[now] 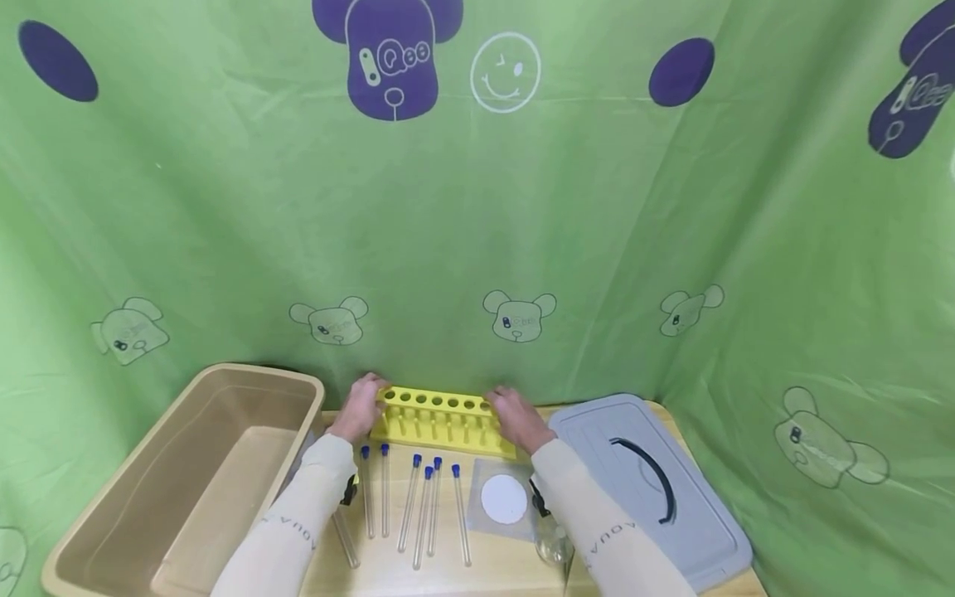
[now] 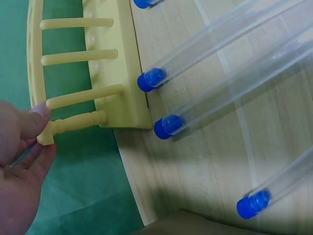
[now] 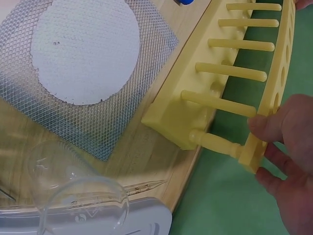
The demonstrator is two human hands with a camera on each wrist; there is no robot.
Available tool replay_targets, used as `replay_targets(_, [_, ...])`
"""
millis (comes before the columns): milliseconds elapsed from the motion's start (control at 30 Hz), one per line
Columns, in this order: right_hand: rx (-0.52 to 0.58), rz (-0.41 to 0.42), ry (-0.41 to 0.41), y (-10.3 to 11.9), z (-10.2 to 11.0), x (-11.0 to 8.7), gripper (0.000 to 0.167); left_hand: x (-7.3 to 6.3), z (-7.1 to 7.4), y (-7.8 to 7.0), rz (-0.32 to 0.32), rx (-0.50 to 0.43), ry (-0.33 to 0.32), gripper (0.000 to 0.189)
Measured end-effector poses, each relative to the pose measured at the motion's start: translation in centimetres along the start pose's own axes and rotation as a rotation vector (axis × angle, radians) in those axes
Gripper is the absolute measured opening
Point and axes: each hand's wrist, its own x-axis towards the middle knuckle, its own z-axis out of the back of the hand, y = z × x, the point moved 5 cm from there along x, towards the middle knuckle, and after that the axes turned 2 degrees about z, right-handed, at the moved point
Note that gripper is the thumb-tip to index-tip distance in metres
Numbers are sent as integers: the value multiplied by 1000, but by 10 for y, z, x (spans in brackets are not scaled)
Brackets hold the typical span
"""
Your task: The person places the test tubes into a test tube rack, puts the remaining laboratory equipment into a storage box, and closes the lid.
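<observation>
Your cream sleeves [image 1: 279,526] are closest to the lens, both reaching up to the yellow rack [image 1: 448,424], which stands upright at the far edge of the wooden table [image 1: 433,578]. Call that rack the middle of the clock, twelve pointing away from you. Left hand [image 1: 361,405] is at nine, thumb and fingertips pinched on the end of the top rail, and right hand [image 1: 520,419] at three does the same on the other end. So neither one's free, and tbh I can't tell whether you're taking any weight. Progress-wise I'd call it early days: rack's upright, but both hands are on it and I see zero tubes in its holes. Six clear tubes [image 1: 409,507] with blue caps [image 1: 417,460] lie around six to seven o'clock, plus another tube [image 1: 346,539] half hidden by your left sleeve, so that whole batch looks undone. Mesh pad [image 3: 120,117] with its white disc [image 1: 504,499] is flat at five, clear vessel [image 1: 554,543] at half four, grey lid [image 1: 642,489] between three and four, tan bin [image 1: 186,452] near nine.
</observation>
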Motion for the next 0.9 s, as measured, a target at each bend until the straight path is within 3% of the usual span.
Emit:
replay_targets(233, [-30,9,-35,0,5,-2,61,-3,8,-6,-40,-22,-55,42])
replay_targets(400, [-27,29,-87,0,20,-2,64,-6,23,-19,-81,-19,-108,43])
replay_targets(667, [-6,96,-110,18,46,-19,71,-38,55,-40,-142,12,-163,44])
replay_targets(900, [56,175,-226,39,71,-52,60,-76,73,-58,-145,-17,-194,43])
